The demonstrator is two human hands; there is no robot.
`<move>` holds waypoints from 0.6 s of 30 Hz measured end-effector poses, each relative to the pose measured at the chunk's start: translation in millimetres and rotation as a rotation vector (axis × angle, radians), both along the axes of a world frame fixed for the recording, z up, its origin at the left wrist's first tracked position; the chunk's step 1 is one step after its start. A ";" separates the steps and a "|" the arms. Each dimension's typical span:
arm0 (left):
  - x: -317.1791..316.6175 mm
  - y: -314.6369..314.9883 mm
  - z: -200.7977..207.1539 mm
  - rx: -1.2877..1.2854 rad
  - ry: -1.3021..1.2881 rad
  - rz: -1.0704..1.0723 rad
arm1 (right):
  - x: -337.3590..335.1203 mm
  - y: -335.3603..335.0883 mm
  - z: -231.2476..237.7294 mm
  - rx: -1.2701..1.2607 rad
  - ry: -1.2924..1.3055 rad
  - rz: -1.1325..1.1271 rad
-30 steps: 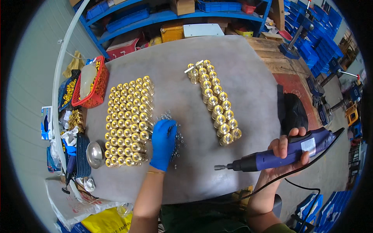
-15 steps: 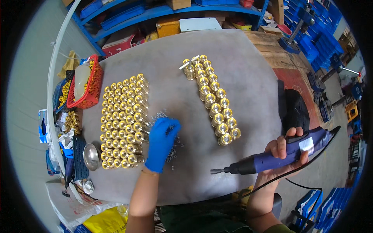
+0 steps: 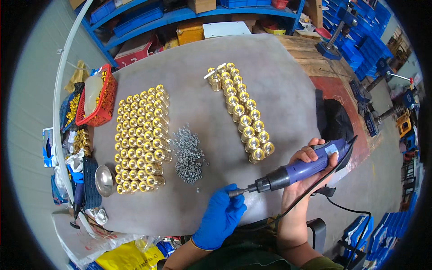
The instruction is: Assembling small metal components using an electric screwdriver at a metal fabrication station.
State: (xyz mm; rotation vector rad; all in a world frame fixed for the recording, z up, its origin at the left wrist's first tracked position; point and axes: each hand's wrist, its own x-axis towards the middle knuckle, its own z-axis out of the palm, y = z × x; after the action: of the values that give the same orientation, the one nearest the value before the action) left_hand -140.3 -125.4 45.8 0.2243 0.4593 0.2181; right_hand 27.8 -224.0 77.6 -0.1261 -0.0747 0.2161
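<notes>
My right hand (image 3: pixel 312 166) is wrapped round a purple electric screwdriver (image 3: pixel 299 168), held level above the near right of the table. Its dark socket bit (image 3: pixel 237 192) points left. My left hand (image 3: pixel 220 216), in a blue glove, is closed with fingertips at the end of that bit; whatever they pinch is hidden. Beyond the left hand lies a loose heap of small metal nuts (image 3: pixel 188 155). A block of upright brass fittings (image 3: pixel 141 141) stands left of the nuts. Two rows of similar brass fittings (image 3: pixel 243 112) run along the right, with white handle-like pieces (image 3: pixel 216 70) at the far end.
A metal bowl (image 3: pixel 104 181) rests at the left table edge. Behind it stands a red basket (image 3: pixel 106 101) with yellow parts. Blue shelving (image 3: pixel 180 15) lines the far side. The screwdriver's black cable (image 3: pixel 310 191) hangs below my right hand. A second screwdriver (image 3: pixel 78 195) hangs at left.
My left hand has left the nuts and come toward me and right, to the bit's tip. The screwdriver has moved left, and the heap of nuts is now uncovered.
</notes>
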 end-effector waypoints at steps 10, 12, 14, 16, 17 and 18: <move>38.8 29.5 18.2 0.499 0.131 -0.147 | 17.8 -5.2 -23.5 0.116 0.167 0.068; 59.6 63.0 18.9 1.111 0.082 0.022 | 25.4 -11.8 -30.3 0.191 0.213 0.101; 111.2 110.8 35.7 1.799 0.174 0.263 | 29.6 -20.8 -29.5 0.207 0.193 0.091; 167.1 157.1 30.0 2.151 0.241 0.389 | 31.7 -26.3 -29.6 0.179 0.170 0.071; 184.9 174.8 32.5 2.186 0.301 0.380 | 30.1 -24.7 -27.2 0.187 0.181 0.084; 202.1 189.9 27.4 2.191 0.299 0.385 | 29.0 -23.9 -25.3 0.182 0.157 0.086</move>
State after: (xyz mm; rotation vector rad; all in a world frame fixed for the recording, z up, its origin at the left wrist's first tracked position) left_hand 61.9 64.5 73.1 2.3427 0.3653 1.0246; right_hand 56.8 -247.8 52.3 0.0756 0.0570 0.3029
